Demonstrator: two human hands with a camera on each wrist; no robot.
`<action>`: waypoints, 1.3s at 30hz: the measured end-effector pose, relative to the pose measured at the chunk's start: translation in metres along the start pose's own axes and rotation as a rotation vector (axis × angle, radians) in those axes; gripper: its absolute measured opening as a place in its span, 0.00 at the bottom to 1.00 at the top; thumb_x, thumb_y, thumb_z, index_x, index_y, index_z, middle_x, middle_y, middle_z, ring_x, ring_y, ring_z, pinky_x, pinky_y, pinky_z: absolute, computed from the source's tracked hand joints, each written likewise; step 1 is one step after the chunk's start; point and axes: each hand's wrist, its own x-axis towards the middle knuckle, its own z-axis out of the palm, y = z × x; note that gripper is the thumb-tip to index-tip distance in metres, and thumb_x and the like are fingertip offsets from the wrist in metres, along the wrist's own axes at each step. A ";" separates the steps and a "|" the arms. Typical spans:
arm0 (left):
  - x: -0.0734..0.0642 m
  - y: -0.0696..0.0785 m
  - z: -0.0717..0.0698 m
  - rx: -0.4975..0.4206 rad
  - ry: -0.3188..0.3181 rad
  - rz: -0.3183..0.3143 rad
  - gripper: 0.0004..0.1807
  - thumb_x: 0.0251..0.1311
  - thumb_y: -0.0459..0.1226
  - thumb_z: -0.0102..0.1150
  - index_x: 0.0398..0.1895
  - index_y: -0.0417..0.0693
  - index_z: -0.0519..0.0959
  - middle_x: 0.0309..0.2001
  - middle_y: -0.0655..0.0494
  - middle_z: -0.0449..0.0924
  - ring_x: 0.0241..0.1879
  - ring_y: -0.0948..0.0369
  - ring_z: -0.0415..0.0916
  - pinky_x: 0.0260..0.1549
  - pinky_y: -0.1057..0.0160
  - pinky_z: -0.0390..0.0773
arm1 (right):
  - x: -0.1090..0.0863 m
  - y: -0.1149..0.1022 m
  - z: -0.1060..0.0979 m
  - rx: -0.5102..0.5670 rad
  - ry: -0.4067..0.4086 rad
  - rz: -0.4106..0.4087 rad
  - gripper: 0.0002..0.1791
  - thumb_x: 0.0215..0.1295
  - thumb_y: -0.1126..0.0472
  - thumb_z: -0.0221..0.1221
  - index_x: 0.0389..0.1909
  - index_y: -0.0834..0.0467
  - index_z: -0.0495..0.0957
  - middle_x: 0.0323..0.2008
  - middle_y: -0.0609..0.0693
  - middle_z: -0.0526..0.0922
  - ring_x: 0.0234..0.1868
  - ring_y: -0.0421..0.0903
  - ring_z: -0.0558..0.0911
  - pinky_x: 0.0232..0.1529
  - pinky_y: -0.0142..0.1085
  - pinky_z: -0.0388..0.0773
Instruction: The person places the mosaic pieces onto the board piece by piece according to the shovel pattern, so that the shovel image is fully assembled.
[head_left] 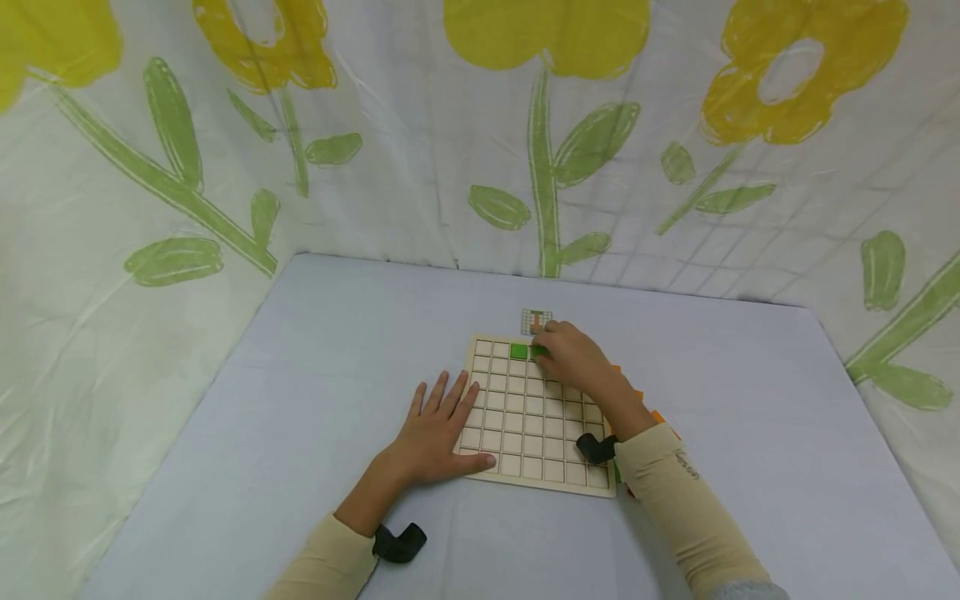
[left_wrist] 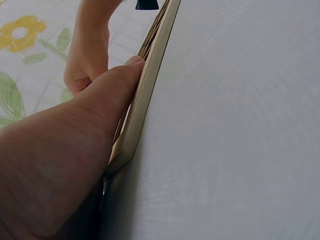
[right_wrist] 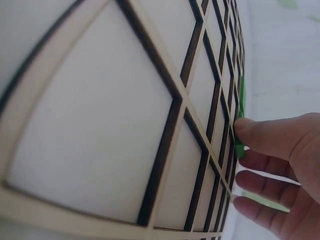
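Observation:
A wooden grid board lies on the table, divided into square cells. In its top row sits a green square tile. Just right of it, my right hand pinches a second green tile at the board's far edge. The right wrist view shows the thumb and forefinger on this green tile, with the other fingers beside it. My left hand rests spread over the board's left edge and near corner, its thumb lying along the near rim.
Beyond the board lies a small card with a grid picture. Orange pieces and a bit of green show right of the board, partly hidden by my right forearm. A flower-printed curtain stands behind the table.

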 end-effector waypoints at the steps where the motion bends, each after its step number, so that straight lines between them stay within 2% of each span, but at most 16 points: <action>1: 0.000 0.000 0.000 -0.001 0.000 -0.001 0.59 0.59 0.72 0.50 0.82 0.46 0.45 0.81 0.46 0.34 0.78 0.43 0.27 0.69 0.36 0.31 | 0.001 0.000 0.000 -0.002 -0.006 0.004 0.12 0.65 0.63 0.67 0.48 0.62 0.85 0.42 0.53 0.80 0.44 0.52 0.78 0.43 0.43 0.77; 8: -0.001 0.001 0.000 -0.002 0.008 0.001 0.59 0.59 0.72 0.50 0.81 0.45 0.45 0.81 0.46 0.35 0.78 0.43 0.28 0.69 0.36 0.31 | 0.004 -0.001 0.002 -0.023 -0.020 0.021 0.12 0.65 0.62 0.68 0.48 0.61 0.86 0.46 0.55 0.81 0.47 0.53 0.79 0.48 0.45 0.77; 11: 0.000 0.001 0.000 0.004 0.012 0.002 0.59 0.59 0.72 0.50 0.81 0.45 0.45 0.81 0.46 0.35 0.78 0.43 0.28 0.69 0.36 0.32 | 0.000 -0.008 0.002 -0.116 -0.037 0.015 0.14 0.66 0.59 0.67 0.49 0.61 0.85 0.56 0.58 0.79 0.50 0.56 0.79 0.46 0.45 0.78; 13: 0.000 0.001 0.000 0.004 0.013 0.001 0.59 0.59 0.72 0.50 0.81 0.45 0.45 0.81 0.46 0.35 0.78 0.43 0.28 0.69 0.36 0.32 | -0.004 -0.014 0.002 -0.197 -0.038 -0.008 0.15 0.68 0.58 0.65 0.51 0.62 0.83 0.58 0.61 0.77 0.50 0.58 0.79 0.44 0.45 0.80; 16: 0.000 0.001 0.001 0.001 0.015 0.002 0.59 0.59 0.72 0.50 0.81 0.45 0.45 0.81 0.46 0.35 0.78 0.43 0.28 0.69 0.36 0.31 | -0.015 -0.022 0.003 -0.254 -0.020 -0.039 0.15 0.70 0.61 0.63 0.52 0.65 0.82 0.54 0.62 0.78 0.46 0.58 0.79 0.39 0.44 0.81; 19: 0.000 0.001 0.000 -0.001 0.013 0.002 0.59 0.59 0.72 0.51 0.82 0.46 0.45 0.81 0.46 0.35 0.78 0.44 0.28 0.69 0.36 0.31 | -0.029 -0.024 0.004 -0.191 0.012 -0.065 0.11 0.70 0.65 0.62 0.49 0.64 0.82 0.50 0.61 0.80 0.47 0.59 0.80 0.43 0.46 0.81; 24: 0.001 0.000 0.002 0.007 0.002 -0.002 0.59 0.59 0.72 0.50 0.82 0.46 0.43 0.81 0.46 0.35 0.78 0.44 0.28 0.69 0.37 0.31 | -0.059 -0.016 0.006 -0.015 0.028 -0.120 0.13 0.68 0.67 0.63 0.52 0.65 0.81 0.57 0.63 0.79 0.59 0.62 0.77 0.58 0.51 0.74; 28: 0.001 0.000 0.002 0.007 0.005 -0.001 0.59 0.59 0.72 0.50 0.82 0.45 0.44 0.81 0.46 0.35 0.78 0.44 0.28 0.69 0.36 0.31 | -0.088 -0.004 0.007 0.028 0.087 -0.159 0.16 0.64 0.68 0.65 0.53 0.67 0.81 0.56 0.64 0.79 0.59 0.61 0.77 0.57 0.51 0.75; 31: 0.001 0.000 0.002 0.006 0.008 0.000 0.60 0.59 0.72 0.51 0.82 0.45 0.44 0.81 0.46 0.35 0.78 0.44 0.28 0.69 0.36 0.31 | -0.112 0.003 0.003 0.053 0.124 -0.122 0.18 0.60 0.68 0.69 0.52 0.65 0.82 0.56 0.63 0.79 0.58 0.61 0.77 0.54 0.51 0.77; 33: 0.001 0.000 0.002 0.009 -0.001 -0.005 0.60 0.59 0.73 0.49 0.82 0.46 0.43 0.81 0.46 0.33 0.78 0.44 0.26 0.69 0.37 0.30 | -0.128 0.005 -0.003 0.067 0.121 -0.059 0.20 0.58 0.67 0.71 0.52 0.64 0.82 0.56 0.62 0.78 0.58 0.60 0.76 0.54 0.52 0.77; 36: 0.002 0.000 0.002 0.009 -0.013 -0.011 0.60 0.58 0.74 0.48 0.82 0.47 0.41 0.81 0.48 0.31 0.78 0.45 0.25 0.69 0.37 0.29 | -0.150 0.006 -0.009 0.073 0.094 0.048 0.21 0.57 0.66 0.72 0.52 0.62 0.83 0.54 0.59 0.79 0.56 0.59 0.76 0.53 0.51 0.77; 39: 0.002 0.001 0.001 0.005 -0.016 -0.010 0.60 0.59 0.73 0.48 0.82 0.46 0.42 0.81 0.47 0.31 0.78 0.45 0.25 0.69 0.37 0.29 | -0.168 0.002 -0.012 0.067 0.060 0.140 0.17 0.54 0.64 0.74 0.46 0.59 0.86 0.47 0.52 0.81 0.49 0.51 0.77 0.48 0.46 0.79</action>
